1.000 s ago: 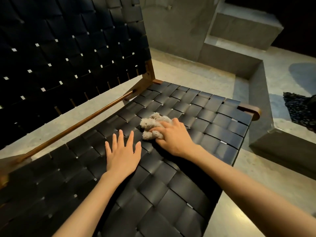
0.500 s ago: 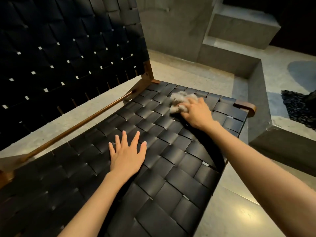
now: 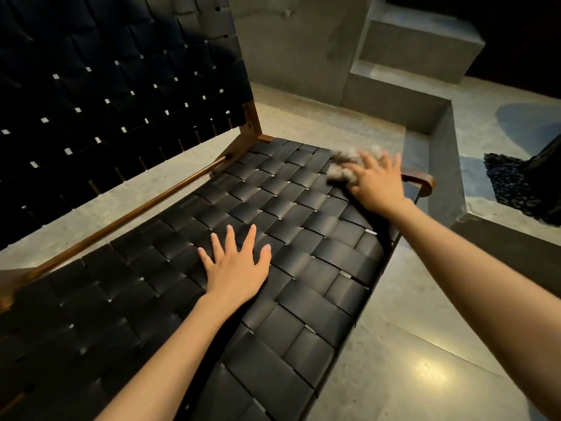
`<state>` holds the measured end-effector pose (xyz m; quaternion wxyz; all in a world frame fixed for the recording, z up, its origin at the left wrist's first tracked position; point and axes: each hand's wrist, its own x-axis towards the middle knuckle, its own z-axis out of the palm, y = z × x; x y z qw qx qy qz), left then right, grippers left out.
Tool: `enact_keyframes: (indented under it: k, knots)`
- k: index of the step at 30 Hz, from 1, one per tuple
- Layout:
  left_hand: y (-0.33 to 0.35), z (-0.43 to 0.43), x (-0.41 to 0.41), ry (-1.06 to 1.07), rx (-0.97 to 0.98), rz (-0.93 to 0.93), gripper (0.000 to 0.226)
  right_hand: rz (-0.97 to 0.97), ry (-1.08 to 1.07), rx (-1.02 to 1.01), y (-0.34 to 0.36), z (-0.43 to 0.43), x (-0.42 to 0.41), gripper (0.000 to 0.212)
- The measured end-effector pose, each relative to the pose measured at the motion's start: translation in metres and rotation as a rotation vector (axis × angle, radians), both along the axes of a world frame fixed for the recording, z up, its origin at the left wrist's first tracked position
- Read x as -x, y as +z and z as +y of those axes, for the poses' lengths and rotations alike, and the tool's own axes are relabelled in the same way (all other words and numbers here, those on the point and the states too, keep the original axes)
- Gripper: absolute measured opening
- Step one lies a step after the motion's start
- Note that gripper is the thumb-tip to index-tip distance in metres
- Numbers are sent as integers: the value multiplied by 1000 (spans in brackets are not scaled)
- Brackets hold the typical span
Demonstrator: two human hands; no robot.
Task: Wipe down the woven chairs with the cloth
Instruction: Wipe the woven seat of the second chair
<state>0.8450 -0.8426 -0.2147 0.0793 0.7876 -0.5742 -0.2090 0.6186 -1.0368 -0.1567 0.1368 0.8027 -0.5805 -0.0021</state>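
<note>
Far left: woven backrest point(image 3: 106, 86) of black straps with small gaps at the crossings. Neither hand touches it. A wooden rail point(image 3: 136, 214) runs below it.

Centre: left hand point(image 3: 235, 265) lies flat on the woven seat point(image 3: 288, 214), fingers straight and spread, holding nothing. It reads as a brace.

Right: the cloth point(image 3: 343, 165), a pale fluffy wad, sits at the seat's far right corner, near the wooden frame end point(image 3: 420, 180). Right hand point(image 3: 376, 183) lies on top with fingers splayed, pressing it down. Motion blur hides any curl round it.

Judgement: seat wipe under way, now at the corner. To do it well, put palm weight on the cloth, follow the strap lines, overlap passes, work into the crossings and stop short of the edge.

Count: one chair, one cloth, two hands. Concrete ledge point(image 3: 437, 153) lies beyond.
</note>
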Motion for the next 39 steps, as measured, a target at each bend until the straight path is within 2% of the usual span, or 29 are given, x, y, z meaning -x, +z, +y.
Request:
enact_keyframes:
  k: [2,4,10,14,17,20,22,26,32,36,39]
  knots:
    - [-1,2,0,-3,0,-13,62,-60,-59,-1,5,-12,9,48]
    - [-1,5,-1,-13,1,-15,62,-107,-21,1,5,-5,5,45]
    - [4,8,4,-31,-17,1,60,-239,300,-228,-4,96,-15,33]
    - [7,16,17,-47,-12,9,60,-327,406,-253,-1,151,-10,29]
    - [13,16,25,-58,-20,32,61,-199,330,-116,-1,130,7,29]
    - [17,15,37,-74,-24,30,66,-191,127,65,6,74,38,32]
    - [17,15,42,-75,-9,10,68,-166,-12,95,12,40,59,39]
    - [13,17,43,-73,15,-4,71,-344,-213,44,11,14,64,44]
    - [12,14,40,-85,-33,5,70,-575,-105,-4,3,42,57,34]
    - [16,23,33,-148,-28,36,65,-613,51,6,-3,95,41,29]
    - [19,41,25,-207,10,45,56,-627,89,-46,-6,139,28,27]
